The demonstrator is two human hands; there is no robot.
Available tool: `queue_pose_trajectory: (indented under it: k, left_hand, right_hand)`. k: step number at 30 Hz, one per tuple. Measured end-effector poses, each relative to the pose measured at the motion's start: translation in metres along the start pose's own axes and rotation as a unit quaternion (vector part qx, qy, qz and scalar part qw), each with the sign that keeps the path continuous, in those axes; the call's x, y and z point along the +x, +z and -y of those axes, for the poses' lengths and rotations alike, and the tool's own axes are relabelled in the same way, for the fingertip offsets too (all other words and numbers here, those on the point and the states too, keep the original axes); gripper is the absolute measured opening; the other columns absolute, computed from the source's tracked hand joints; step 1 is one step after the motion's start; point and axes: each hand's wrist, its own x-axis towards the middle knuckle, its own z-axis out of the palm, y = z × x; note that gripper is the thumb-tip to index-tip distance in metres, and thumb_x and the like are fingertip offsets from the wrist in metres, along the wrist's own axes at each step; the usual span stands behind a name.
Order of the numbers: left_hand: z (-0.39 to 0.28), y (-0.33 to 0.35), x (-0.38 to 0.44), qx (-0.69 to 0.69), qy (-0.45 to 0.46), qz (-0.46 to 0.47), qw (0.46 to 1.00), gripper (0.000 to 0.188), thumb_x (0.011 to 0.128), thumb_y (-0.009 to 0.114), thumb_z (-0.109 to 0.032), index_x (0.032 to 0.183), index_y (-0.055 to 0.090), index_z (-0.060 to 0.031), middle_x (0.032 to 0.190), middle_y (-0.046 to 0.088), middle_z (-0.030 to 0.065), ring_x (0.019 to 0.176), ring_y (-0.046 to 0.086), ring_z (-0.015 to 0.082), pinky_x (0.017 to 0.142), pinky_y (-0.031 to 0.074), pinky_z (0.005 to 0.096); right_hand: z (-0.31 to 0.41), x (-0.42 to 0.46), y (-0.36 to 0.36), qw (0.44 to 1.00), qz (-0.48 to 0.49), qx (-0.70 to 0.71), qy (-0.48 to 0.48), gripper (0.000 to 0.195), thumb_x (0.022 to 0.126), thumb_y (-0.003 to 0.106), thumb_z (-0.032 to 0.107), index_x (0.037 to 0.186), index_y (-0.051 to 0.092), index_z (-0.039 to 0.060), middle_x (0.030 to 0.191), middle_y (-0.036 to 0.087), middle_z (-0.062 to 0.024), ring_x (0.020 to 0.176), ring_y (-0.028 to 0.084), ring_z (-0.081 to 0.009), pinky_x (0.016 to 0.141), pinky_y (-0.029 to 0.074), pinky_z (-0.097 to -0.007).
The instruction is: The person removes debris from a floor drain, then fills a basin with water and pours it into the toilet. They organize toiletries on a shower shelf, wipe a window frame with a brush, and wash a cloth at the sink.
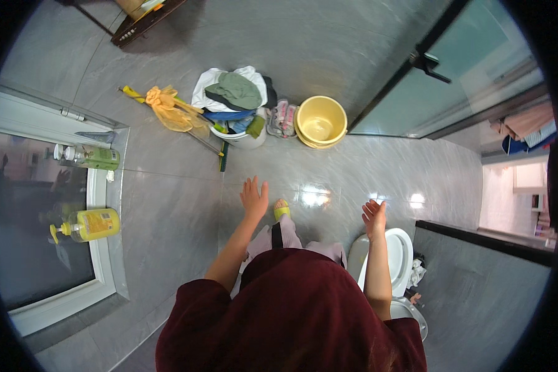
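Note:
My left hand [255, 200] is held out in front of me with its fingers apart and holds nothing. To the right, above the edge of a white toilet [401, 253], my right hand [374, 217] is raised, also holding nothing, its fingers slightly bent. Ahead stands a white bucket [249, 141] heaped with clothes, a green garment [236, 90] on top. A pair of pinkish-grey shoes [282, 118] sits between it and a yellow plastic basin or bucket [322, 122]. Beside the laundry leans a yellow-handled pole with an orange mesh cloth [167, 109] tied around it.
Left, a window ledge holds a yellow pump bottle [97, 224] and green bottles [100, 157]. A glass door [428, 93] with a black handle is at the upper right; a black-edged partition [483, 242] is at the right. A dark shelf [144, 23] shows at the top left.

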Motion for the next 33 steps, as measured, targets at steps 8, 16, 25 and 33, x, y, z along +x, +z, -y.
queue_pose_trajectory:
  k: [8,16,25,33]
  left_hand:
    - [0.045,-0.066,0.082,-0.112,-0.040,-0.045,0.992,0.058,0.093,0.036,-0.045,0.133,0.037,-0.0022,0.139,0.029,0.0258,0.132,0.022,0.0379,0.107,0.015,0.0497]
    - [0.054,-0.078,0.106,-0.243,-0.084,-0.151,0.954,0.050,0.096,0.040,-0.031,0.131,0.036,0.0043,0.140,0.028,0.0246,0.131,0.025,0.0358,0.108,0.019,0.0419]
    - [0.065,-0.038,0.077,-0.259,-0.307,-0.177,0.899,0.047,0.096,0.039,-0.030,0.131,0.038,0.0024,0.140,0.029,0.0238,0.131,0.026,0.0345,0.107,0.022,0.0407]
    - [0.054,-0.035,0.079,-0.275,-0.290,-0.198,0.895,0.048,0.096,0.038,-0.031,0.130,0.038,0.0037,0.139,0.030,0.0243,0.131,0.027,0.0347,0.107,0.022,0.0405]
  right_hand:
    - [-0.014,0.055,0.204,0.969,0.123,-0.211,0.031,0.061,0.091,0.032,0.056,0.116,0.053,0.0041,0.115,0.057,-0.0103,0.107,0.053,-0.0217,0.093,0.036,-0.0355]
    - [-0.051,0.178,0.442,0.804,0.292,-0.483,-0.188,0.049,0.092,0.039,0.043,0.099,0.060,-0.0006,0.109,0.058,-0.0208,0.099,0.056,-0.0318,0.088,0.042,-0.0379]
    - [-0.103,0.258,0.595,0.602,0.346,-0.664,-0.278,0.046,0.090,0.044,0.040,0.102,0.061,-0.0009,0.128,0.037,-0.0313,0.120,0.040,-0.0408,0.098,0.036,-0.0429]
    - [-0.045,0.209,0.585,0.827,0.309,-0.307,-0.354,0.030,0.087,0.057,0.023,0.101,0.062,-0.0037,0.108,0.056,-0.0156,0.086,0.061,-0.0248,0.070,0.050,-0.0290]
